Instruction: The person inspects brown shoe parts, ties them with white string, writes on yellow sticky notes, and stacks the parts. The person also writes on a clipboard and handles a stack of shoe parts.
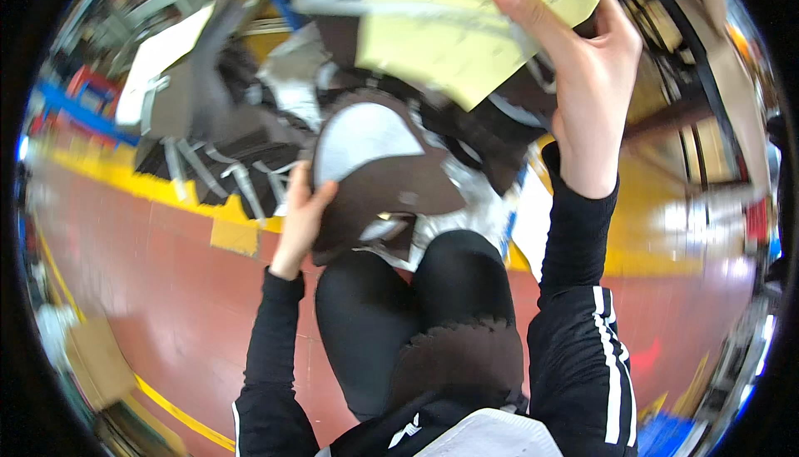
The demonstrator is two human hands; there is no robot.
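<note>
While the left hand (301, 217) sits just left of the frame's centre, its fingers are curled around the left edge of a dark brown cut piece (391, 181) with a curved outline, thumb on top, so the hand is closed in a grip on it. That piece carries a pale grey rounded patch (364, 141) on its upper part and lies at the middle of the picture, above the person's knees in black trousers (416, 315). The right hand (591, 82), raised at the upper right, pinches a pale yellow sheet of paper (449, 32) between thumb and fingers at its right corner; the sheet spreads across the top centre of the frame, over the heap below it. Behind both, a pile of dark and silvery-grey cut pieces (250, 124) fills the upper left and centre, with a white sheet (158, 62) tilted at the upper left. Below the pile runs a yellow painted strip (166, 186) on a reddish-brown floor (150, 274), which takes up the lower left. Both forearms wear black sleeves, the right one with white stripes (612, 365) at the lower right.
</note>
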